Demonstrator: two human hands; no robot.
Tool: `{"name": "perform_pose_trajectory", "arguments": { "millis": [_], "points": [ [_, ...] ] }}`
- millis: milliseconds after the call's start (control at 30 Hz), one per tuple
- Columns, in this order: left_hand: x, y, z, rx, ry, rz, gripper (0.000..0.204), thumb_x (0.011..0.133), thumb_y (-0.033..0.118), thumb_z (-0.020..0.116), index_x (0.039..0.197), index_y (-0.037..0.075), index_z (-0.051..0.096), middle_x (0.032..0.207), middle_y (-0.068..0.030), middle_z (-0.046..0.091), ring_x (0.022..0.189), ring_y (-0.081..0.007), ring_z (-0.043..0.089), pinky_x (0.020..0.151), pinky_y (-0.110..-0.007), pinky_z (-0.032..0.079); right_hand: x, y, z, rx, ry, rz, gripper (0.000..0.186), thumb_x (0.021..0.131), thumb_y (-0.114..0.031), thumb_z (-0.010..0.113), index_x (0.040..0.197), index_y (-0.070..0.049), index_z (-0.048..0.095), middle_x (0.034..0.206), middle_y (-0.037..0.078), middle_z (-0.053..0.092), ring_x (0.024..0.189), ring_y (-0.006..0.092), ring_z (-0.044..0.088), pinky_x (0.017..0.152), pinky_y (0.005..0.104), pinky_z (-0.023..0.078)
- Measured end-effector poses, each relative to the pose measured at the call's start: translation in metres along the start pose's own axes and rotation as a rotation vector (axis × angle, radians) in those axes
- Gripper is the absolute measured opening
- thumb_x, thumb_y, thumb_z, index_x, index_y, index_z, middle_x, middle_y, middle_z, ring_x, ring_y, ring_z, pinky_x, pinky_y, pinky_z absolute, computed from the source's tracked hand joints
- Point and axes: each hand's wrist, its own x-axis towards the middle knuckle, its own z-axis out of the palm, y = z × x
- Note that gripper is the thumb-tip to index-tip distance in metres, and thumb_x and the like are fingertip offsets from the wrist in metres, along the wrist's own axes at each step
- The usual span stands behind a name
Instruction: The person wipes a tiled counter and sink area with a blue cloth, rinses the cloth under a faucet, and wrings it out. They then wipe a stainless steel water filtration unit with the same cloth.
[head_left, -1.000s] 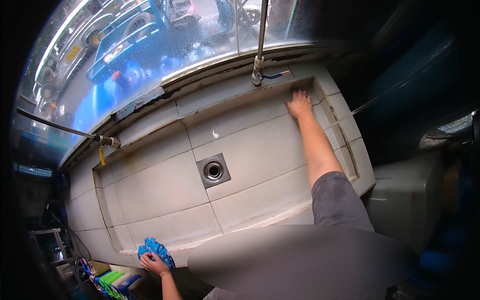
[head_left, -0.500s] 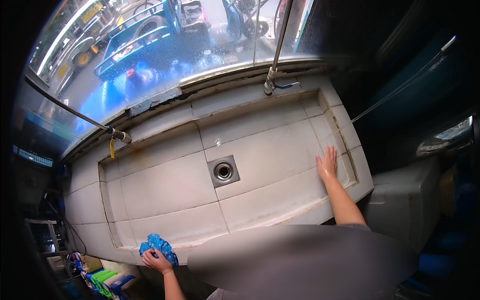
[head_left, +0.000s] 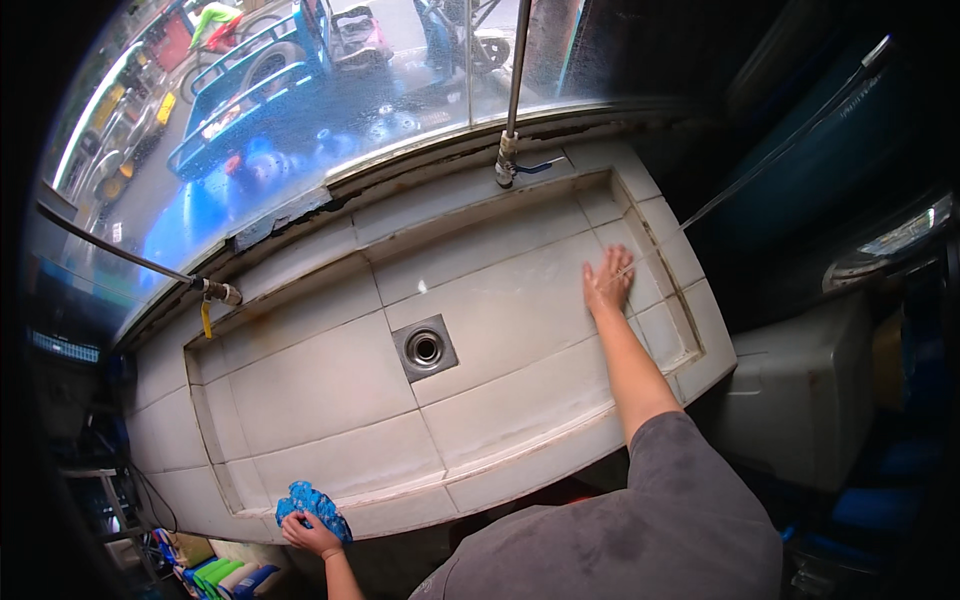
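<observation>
Counting things up, biggest first: one large window runs along the far side, with one blue cart visible through the wet glass. Next comes one wide, shallow tiled sink that takes up most of the view. One grey tub stands just past its right end. Two taps, both by the far rim: the left tap has a yellow handle, the right tap a blue one. Two hands, one blue cloth and one square metal drain finish the count.

As for containers, the sink has the drain set in its floor near the middle, plus the right hand toward its right end. That hand is palm down with the fingers spread apart, nothing in it; can't tell if it's actually touching the tiles. The tub's contents I can't make out. The cloth is crumpled up at the sink's near left edge, and the left hand has its fingers closed on it.
</observation>
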Motion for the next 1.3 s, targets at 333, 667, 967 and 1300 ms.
{"name": "perform_pose_trajectory", "arguments": {
  "millis": [333, 667, 967, 1300],
  "points": [
    [0.0, -0.002, 0.001, 0.03, 0.016, 0.037, 0.013, 0.081, 0.014, 0.06, 0.083, 0.004, 0.051, 0.086, -0.0102, 0.052, 0.089, -0.0312, 0.048, 0.082, -0.044, 0.038, 0.032, 0.033, -0.002, -0.081, -0.07, -0.218, 0.073, 0.088, -0.04, 0.058, 0.144, -0.001, 0.033, 0.153, 0.017, 0.025, 0.143, 0.034, 0.019, 0.115, 0.0469, 0.019],
    [0.002, 0.001, -0.007, 0.026, -0.122, 0.005, 0.017, 0.082, 0.016, 0.059, 0.082, 0.004, 0.048, 0.085, -0.011, 0.05, 0.089, -0.0322, 0.047, 0.082, -0.045, 0.036, 0.141, 0.0, 0.012, -0.036, -0.219, -0.319, 0.07, 0.086, -0.035, 0.058, 0.141, 0.002, 0.036, 0.151, 0.02, 0.029, 0.14, 0.036, 0.027, 0.114, 0.0427, 0.024],
    [0.034, 0.113, -0.043, -0.187, -0.207, -0.15, 0.014, 0.084, 0.011, 0.06, 0.095, 0.003, 0.054, 0.093, -0.0091, 0.053, 0.093, -0.0254, 0.05, 0.087, -0.039, 0.04, 0.042, -0.022, -0.023, 0.353, -0.308, -0.861, 0.068, 0.087, -0.031, 0.061, 0.142, -0.001, 0.036, 0.149, 0.019, 0.031, 0.14, 0.0334, 0.026, 0.116, 0.0423, 0.022],
    [0.043, 0.516, -0.024, -1.331, -1.066, 0.691, 0.025, 0.084, 0.003, 0.06, 0.109, 0.003, 0.062, 0.105, -0.0112, 0.062, 0.1, -0.0245, 0.059, 0.089, -0.032, 0.046, 0.125, 0.008, 0.008, 0.137, -0.095, -0.384, 0.064, 0.086, -0.035, 0.06, 0.137, -0.001, 0.041, 0.148, 0.025, 0.029, 0.14, 0.039, 0.023, 0.115, 0.0466, 0.02]
  ]
}}
